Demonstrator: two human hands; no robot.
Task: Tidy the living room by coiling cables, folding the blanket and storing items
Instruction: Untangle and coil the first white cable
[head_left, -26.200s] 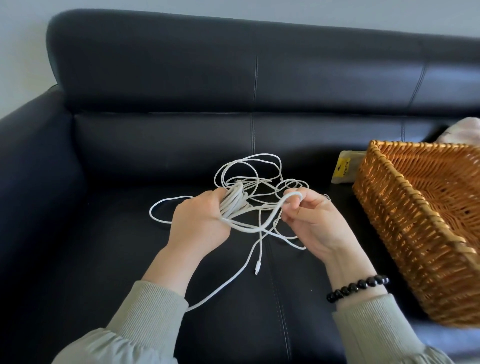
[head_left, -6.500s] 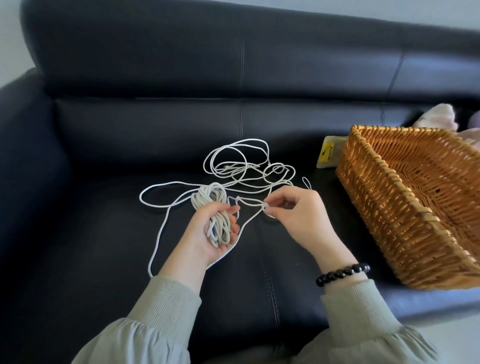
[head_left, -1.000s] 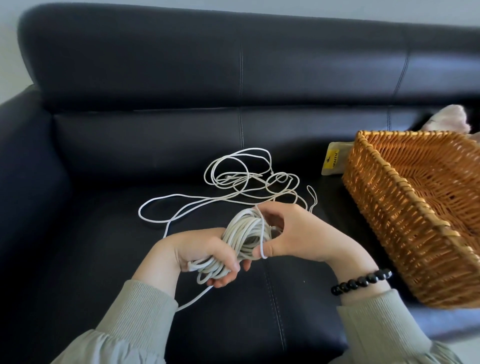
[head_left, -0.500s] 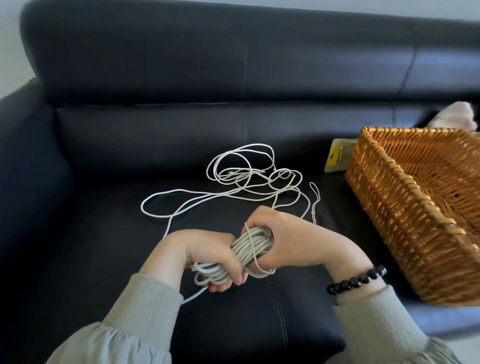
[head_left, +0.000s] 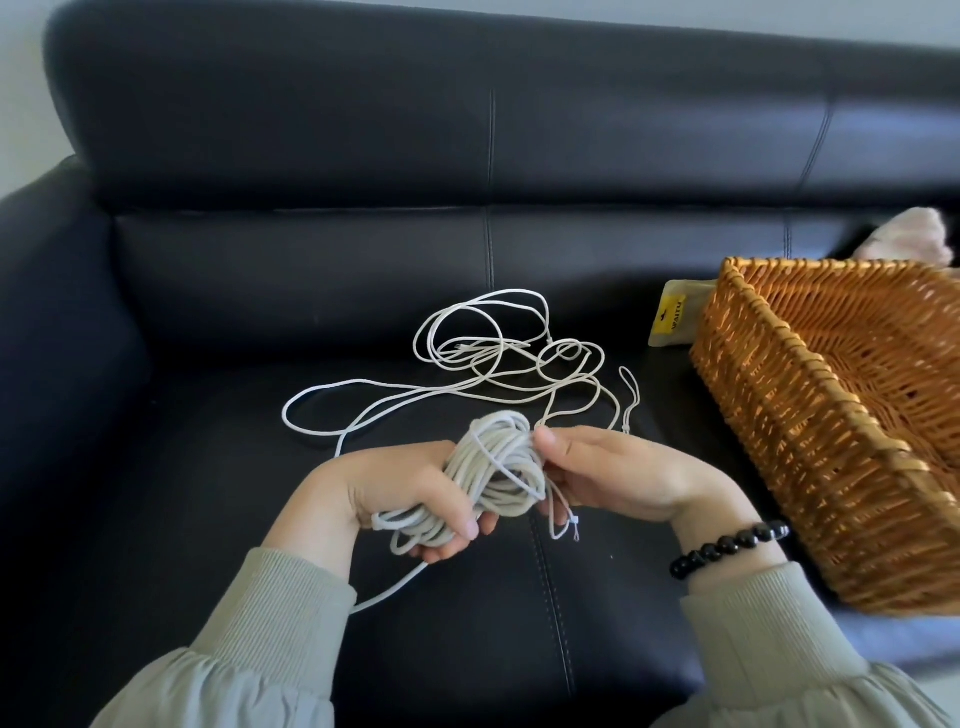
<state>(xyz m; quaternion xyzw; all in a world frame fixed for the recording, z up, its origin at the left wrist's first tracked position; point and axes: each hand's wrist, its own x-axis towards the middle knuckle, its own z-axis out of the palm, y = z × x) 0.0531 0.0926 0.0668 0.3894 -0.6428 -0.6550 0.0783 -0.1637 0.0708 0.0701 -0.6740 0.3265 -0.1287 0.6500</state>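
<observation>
The left hand (head_left: 395, 493), knuckles up, is gripping the coiled white cable bundle (head_left: 498, 462) above the black leather sofa (head_left: 260, 312) seat. The right hand (head_left: 613, 478) is pinching the bundle's side, fingers curled. Beyond, loose cable loops (head_left: 493, 353) are lying tangled near a woven wicker basket (head_left: 810, 415).

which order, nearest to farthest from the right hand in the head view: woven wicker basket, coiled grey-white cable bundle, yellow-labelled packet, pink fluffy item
1. Coiled grey-white cable bundle: touching the right hand, on its left.
2. Woven wicker basket: just to its right.
3. Yellow-labelled packet: behind the basket's left corner.
4. Pink fluffy item: far right, beyond the basket.
</observation>
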